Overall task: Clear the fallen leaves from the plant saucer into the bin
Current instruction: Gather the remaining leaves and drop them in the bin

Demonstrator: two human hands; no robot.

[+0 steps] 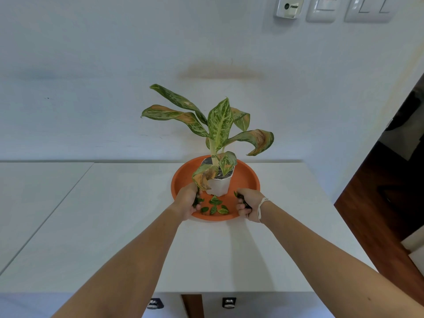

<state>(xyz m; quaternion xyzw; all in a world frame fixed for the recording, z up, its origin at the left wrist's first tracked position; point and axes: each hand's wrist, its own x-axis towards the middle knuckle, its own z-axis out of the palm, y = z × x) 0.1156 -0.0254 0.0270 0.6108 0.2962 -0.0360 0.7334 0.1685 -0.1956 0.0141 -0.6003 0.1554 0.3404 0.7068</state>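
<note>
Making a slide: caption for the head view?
Both hands, left hand and right hand, gather fallen leaves from the orange saucer.

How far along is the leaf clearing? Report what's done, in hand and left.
Done: nothing visibly binned; no bin is in view. In hand: the left hand and right hand are each closed on a clump of small green fallen leaves at the near edge of the round orange plastic saucer. Left: about five loose leaves lie between the hands, in front of the white plant pot; then everything goes to the bin.
</note>
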